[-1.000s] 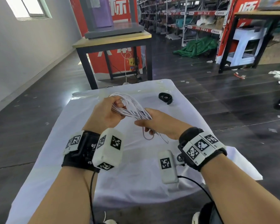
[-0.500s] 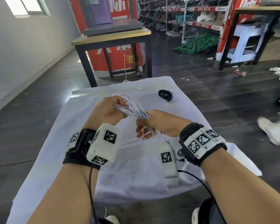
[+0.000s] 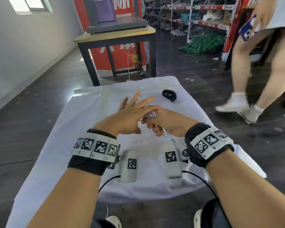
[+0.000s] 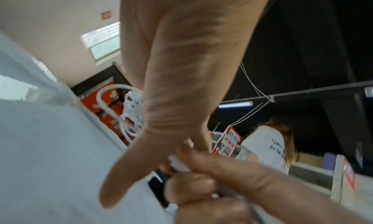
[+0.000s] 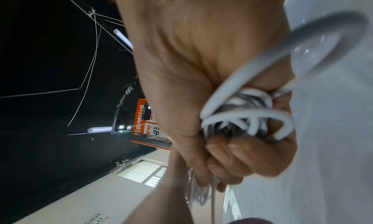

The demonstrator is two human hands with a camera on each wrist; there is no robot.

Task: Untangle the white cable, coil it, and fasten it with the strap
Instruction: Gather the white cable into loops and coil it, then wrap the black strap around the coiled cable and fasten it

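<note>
The white cable (image 5: pixel 248 115) is bunched in loops inside my right hand (image 3: pixel 155 125), whose fingers curl tightly round it above the white-clothed table (image 3: pixel 92 129). My left hand (image 3: pixel 135 104) lies just left of and over the right hand, its fingers straight and spread, gripping nothing. In the left wrist view, loops of the cable (image 4: pixel 132 114) show beyond the left palm. In the head view most of the cable is hidden by both hands. The black strap (image 3: pixel 169 95) lies curled on the cloth, beyond the hands to the right.
A person (image 3: pixel 253 63) in white sneakers walks past close to the table's right side, holding a phone. A wooden table (image 3: pixel 115 35) carrying a grey machine stands just beyond the far edge. Shelving racks fill the background.
My left hand has let go of the cable loops and opened with fingers spread. The right hand has kept the bundle. A person has walked into view at the right.
</note>
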